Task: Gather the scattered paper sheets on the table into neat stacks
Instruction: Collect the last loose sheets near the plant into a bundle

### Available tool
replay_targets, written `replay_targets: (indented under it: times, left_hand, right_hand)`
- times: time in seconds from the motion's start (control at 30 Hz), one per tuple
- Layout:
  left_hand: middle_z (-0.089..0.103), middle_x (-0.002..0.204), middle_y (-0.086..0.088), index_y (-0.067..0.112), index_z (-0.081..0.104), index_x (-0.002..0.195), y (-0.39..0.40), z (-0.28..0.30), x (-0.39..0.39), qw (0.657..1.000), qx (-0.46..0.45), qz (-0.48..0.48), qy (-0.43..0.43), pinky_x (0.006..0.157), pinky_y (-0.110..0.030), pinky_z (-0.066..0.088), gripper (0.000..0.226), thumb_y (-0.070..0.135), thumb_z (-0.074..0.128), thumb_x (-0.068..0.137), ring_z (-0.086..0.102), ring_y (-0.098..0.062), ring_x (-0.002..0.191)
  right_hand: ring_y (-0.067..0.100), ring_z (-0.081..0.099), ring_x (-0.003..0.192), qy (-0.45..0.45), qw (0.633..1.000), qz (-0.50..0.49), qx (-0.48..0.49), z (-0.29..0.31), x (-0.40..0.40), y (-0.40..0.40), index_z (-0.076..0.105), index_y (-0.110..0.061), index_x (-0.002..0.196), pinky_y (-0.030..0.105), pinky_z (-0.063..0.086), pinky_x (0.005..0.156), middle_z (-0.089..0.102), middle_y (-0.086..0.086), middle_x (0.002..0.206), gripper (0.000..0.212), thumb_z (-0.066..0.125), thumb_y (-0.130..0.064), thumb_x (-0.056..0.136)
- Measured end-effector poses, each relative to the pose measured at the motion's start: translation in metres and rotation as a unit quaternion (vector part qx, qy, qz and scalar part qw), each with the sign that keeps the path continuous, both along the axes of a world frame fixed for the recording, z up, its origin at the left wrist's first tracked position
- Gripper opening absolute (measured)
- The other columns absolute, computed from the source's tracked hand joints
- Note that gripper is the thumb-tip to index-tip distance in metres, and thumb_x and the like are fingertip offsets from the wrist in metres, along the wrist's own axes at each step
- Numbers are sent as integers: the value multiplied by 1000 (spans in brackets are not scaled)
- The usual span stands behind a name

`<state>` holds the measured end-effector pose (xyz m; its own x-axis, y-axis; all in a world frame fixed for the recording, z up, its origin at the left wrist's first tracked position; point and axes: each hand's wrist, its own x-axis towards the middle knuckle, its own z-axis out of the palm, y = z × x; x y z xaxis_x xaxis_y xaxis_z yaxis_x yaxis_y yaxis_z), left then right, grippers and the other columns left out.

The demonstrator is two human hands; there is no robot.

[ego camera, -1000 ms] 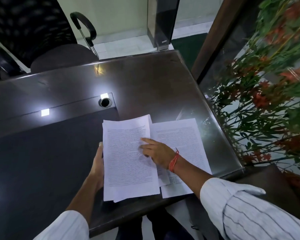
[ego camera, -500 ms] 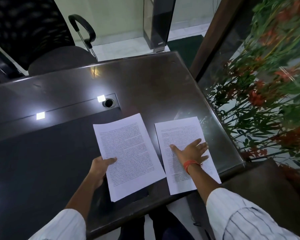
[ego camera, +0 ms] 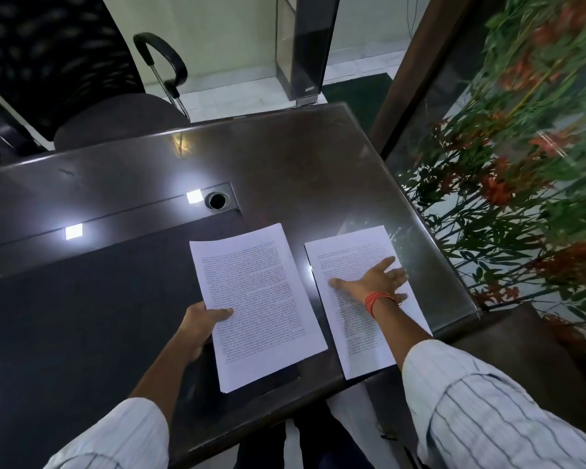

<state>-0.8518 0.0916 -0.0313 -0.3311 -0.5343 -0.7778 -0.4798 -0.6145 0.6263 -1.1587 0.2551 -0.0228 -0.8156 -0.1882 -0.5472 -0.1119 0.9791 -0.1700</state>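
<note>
Two paper stacks lie side by side on the dark glossy tabletop [ego camera: 285, 157], near its front right corner, a narrow gap between them. Left stack [ego camera: 261, 299]: printed text face up, tilted slightly, several sheets thick at the lower edge, its near end overhanging a darker mat area of the tabletop. Left hand [ego camera: 200, 324] holds this stack at its left edge, thumb on top of the page, fingers curled under; grip is grasping the stack. Right stack [ego camera: 349, 265]: printed sheets, flat on the tabletop, its near corner reaching the front edge. Right hand [ego camera: 374, 282] lies flat on it, palm down, fingers spread and straight, pressing the paper; grip released, nothing pinched. Red thread band [ego camera: 378, 301] on the right wrist. Both arms in white striped sleeves [ego camera: 487, 407].

Cable hole [ego camera: 216, 200] in the tabletop behind the left stack, two bright square light reflections to its left. Black office chair [ego camera: 92, 96] at the far side of the tabletop, armrest curved up. Glass panel to the right with green plants and red flowers [ego camera: 521, 147] behind it. Dark upright post [ego camera: 305, 45] on the pale floor beyond the tabletop.
</note>
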Motion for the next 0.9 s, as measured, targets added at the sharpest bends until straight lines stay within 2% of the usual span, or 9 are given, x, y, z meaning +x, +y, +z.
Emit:
replay_targets:
  times: [0.1, 0.17, 0.27, 0.37, 0.53, 0.63, 0.7, 0.77, 0.9]
  left_hand:
    - [75, 111, -7, 7, 70, 112, -2, -2, 1, 1000, -3, 0, 7, 88, -49, 57, 23, 5, 72, 89, 72, -31, 101]
    - [75, 110, -7, 7, 70, 112, 0, -4, 2, 1000, -3, 6, 7, 85, -45, 57, 24, 4, 72, 88, 72, -30, 100]
    - [75, 110, -7, 7, 69, 111, 0, -3, 2, 1000, -1, 1, 6, 78, -40, 57, 24, 4, 73, 88, 72, -29, 99]
    - [74, 111, -7, 6, 69, 111, 0, -1, 2, 1000, -5, -6, 10, 71, -35, 56, 24, 4, 73, 88, 72, -27, 98]
    - [74, 110, -8, 5, 69, 111, 1, 2, 2, 1000, -6, -2, 9, 72, -35, 56, 24, 2, 72, 88, 71, -27, 97]
    - [74, 110, -8, 5, 69, 110, -1, 1, 1, 1000, -6, -12, 0, 73, -36, 55, 22, 3, 72, 87, 71, -28, 98]
    - [74, 111, -7, 5, 69, 110, -3, 2, -1, 1000, -4, -19, -1, 75, -37, 56, 23, 4, 73, 87, 71, -28, 99]
    - [74, 111, -7, 5, 69, 111, -3, 3, -2, 1000, -3, -26, -1, 78, -38, 56, 24, 4, 73, 87, 71, -29, 100]
    - [74, 110, -6, 5, 69, 110, -3, 8, -2, 999, -1, -33, -3, 77, -38, 56, 23, 3, 72, 88, 71, -28, 100]
  right_hand:
    - [45, -3, 148, 16, 1000, 12, 10, -2, -3, 0, -14, -9, 152, 62, 14, 115, -7, 27, 159, 156, 76, -80, 47]
    - [45, 15, 146, 46, 999, -1, -12, 2, -7, 6, -5, -7, 153, 59, 28, 113, 11, 28, 158, 146, 81, -71, 54]
    - [44, 45, 131, 95, 994, -26, -44, 7, -18, 18, 16, -5, 150, 56, 47, 99, 40, 24, 146, 133, 85, -64, 53]
    - [42, 48, 128, 107, 993, -31, -37, 7, -25, 22, 24, -6, 147, 57, 48, 97, 44, 20, 143, 130, 85, -66, 50]
    - [38, 52, 122, 120, 993, 2, 3, 12, -26, 21, 34, -8, 139, 51, 49, 92, 50, 17, 137, 116, 83, -68, 54]
    - [37, 52, 121, 82, 997, 0, 11, 11, -32, 23, 39, -8, 135, 53, 46, 96, 51, 15, 134, 108, 85, -64, 54]
    - [37, 57, 113, 37, 999, -20, -21, 11, -36, 23, 46, -10, 125, 56, 47, 96, 59, 14, 123, 97, 89, -57, 52]
    - [35, 62, 102, -11, 997, -40, -70, 15, -39, 22, 48, -10, 115, 53, 50, 94, 64, 12, 112, 77, 91, -37, 58]
    - [33, 68, 89, -132, 964, -73, -217, 38, -47, 8, 64, -8, 97, 47, 56, 89, 71, 16, 105, 31, 77, 0, 70]
